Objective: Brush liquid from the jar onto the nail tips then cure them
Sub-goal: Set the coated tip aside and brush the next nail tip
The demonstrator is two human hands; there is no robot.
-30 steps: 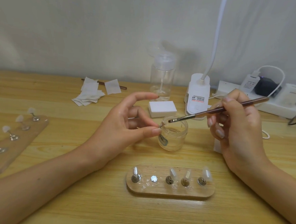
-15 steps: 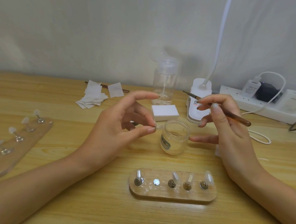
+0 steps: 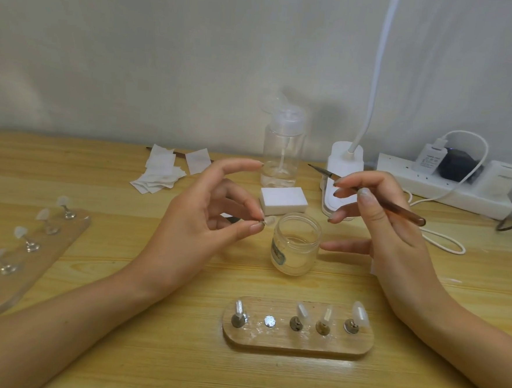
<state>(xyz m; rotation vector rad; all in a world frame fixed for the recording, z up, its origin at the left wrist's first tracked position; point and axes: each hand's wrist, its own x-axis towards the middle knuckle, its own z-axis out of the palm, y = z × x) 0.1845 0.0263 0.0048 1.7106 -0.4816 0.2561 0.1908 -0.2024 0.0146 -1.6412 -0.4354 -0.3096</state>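
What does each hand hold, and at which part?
The left hand pinches a nail tip by its small stand, between thumb and finger. The right hand holds the brush around mid-handle, bristles pointing away.

You have one view only, from the camera on your head, looking forward and down across the wooden table toward the pale wall. It sits close, with both forearms entering from the bottom corners. Its wide angle bends the table's far edge. No second view overlaps it.
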